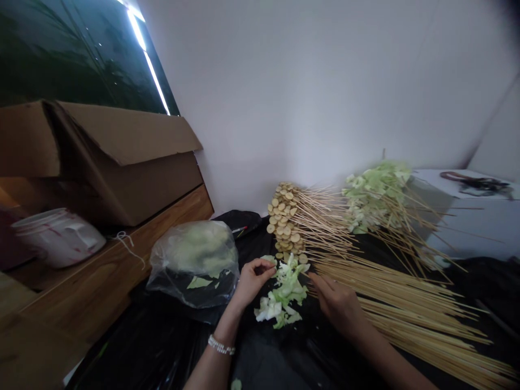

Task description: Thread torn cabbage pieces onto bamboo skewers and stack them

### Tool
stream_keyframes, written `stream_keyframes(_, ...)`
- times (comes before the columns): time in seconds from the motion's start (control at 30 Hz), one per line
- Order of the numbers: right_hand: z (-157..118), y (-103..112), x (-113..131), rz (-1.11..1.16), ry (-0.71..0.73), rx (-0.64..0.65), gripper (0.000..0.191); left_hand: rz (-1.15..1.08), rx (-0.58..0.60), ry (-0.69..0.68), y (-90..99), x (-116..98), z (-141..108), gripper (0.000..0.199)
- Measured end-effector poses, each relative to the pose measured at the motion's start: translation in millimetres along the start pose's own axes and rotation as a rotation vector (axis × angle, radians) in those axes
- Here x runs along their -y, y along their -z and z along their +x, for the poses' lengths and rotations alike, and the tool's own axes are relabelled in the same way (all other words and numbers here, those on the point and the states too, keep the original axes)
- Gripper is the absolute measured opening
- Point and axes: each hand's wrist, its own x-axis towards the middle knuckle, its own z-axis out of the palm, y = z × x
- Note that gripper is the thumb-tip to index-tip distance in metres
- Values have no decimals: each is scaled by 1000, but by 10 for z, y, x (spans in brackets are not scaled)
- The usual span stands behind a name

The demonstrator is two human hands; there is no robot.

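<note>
Left hand (pixel 252 280) — fingers pinched on torn pale-green cabbage leaf (pixel 286 292); right hand (pixel 336 304) open, loose thin bamboo skewers (pixel 406 309) kept within reach.

Left hand (pixel 254 280) curled into a loose grip, right hand (pixel 336 304) apart from it, fingers (pixel 320 284) slanting inward.

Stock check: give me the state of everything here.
Left hand: pinching cabbage piece
Right hand: fingers extended
Torn cabbage: loose on black plastic
Plastic bag: holding cabbage leaves
Loose skewers: bare, fanned out
Skewered slices: threaded, stacked
Skewered cabbage: threaded, stacked
Cardboard box: flaps open
White bucket: on its side
</note>
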Motion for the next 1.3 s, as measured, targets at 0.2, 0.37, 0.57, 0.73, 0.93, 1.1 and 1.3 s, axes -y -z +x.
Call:
stream_keyframes(0.2,-2,-1,-14,-25,-21,9,36,395,235,-116,-37,-36,-121,32)
stream_keyframes(0.37,8,7,-19,-2,-21,14,34,558,260,-54,-66,24,-151,26)
stream_keyframes(0.57,24,26,-7,47,-18,-7,33,365,178,-4,-56,31,-91,21)
stream_keyframes(0.73,27,19,26,76,-3,-36,32,-34,-87,90,-42,92,-7,29)
stream_keyframes(0.93,-7,-24,61,105,15,34,30,-299,-114,166,-77,46,-17,44)
stream_keyframes(1.1,-11,-31,74,128,-7,51,30,-325,-124,162,-133,-6,-43,35)
stream_keyframes(1.3,-14,-27,76,132,-6,82,31,-306,-131,108,-156,-34,-37,25)
